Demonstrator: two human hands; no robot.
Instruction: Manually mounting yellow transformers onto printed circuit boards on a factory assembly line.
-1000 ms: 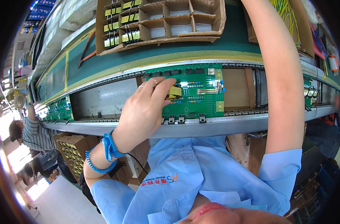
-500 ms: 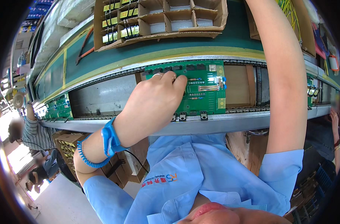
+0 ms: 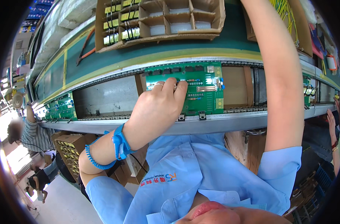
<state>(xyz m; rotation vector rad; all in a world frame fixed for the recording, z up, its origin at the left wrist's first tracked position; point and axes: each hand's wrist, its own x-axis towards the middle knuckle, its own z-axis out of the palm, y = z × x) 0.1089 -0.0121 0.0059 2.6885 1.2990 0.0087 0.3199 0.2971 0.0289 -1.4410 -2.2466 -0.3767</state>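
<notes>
My left hand (image 3: 160, 100) is over the left part of a green circuit board (image 3: 211, 100), palm down. Its fingers are bent and drawn together. The fingertips and whatever they pinch are hidden behind the knuckles. A ring and a blue coiled wrist strap (image 3: 121, 142) are on this hand and wrist. Black connectors (image 3: 176, 70) line the board's far edge, with resistors and blue parts right of my fingers. Black three-legged components (image 3: 202, 115) stand along its near edge. My right arm (image 3: 283, 74) reaches over the rail, and its hand lies beyond the top edge.
A divided cardboard box (image 3: 159, 35) with yellow transformers stands behind the rail (image 3: 237, 116). Orange-handled pliers (image 3: 86, 54) lie left of it. A box of yellow-green wires (image 3: 285, 15) is at far right. Another board (image 3: 60, 108) sits down the line. Other people are at both sides.
My left hand has moved slightly toward me, uncovering more of the connectors at the board's far edge. My right arm has shifted a little to the left.
</notes>
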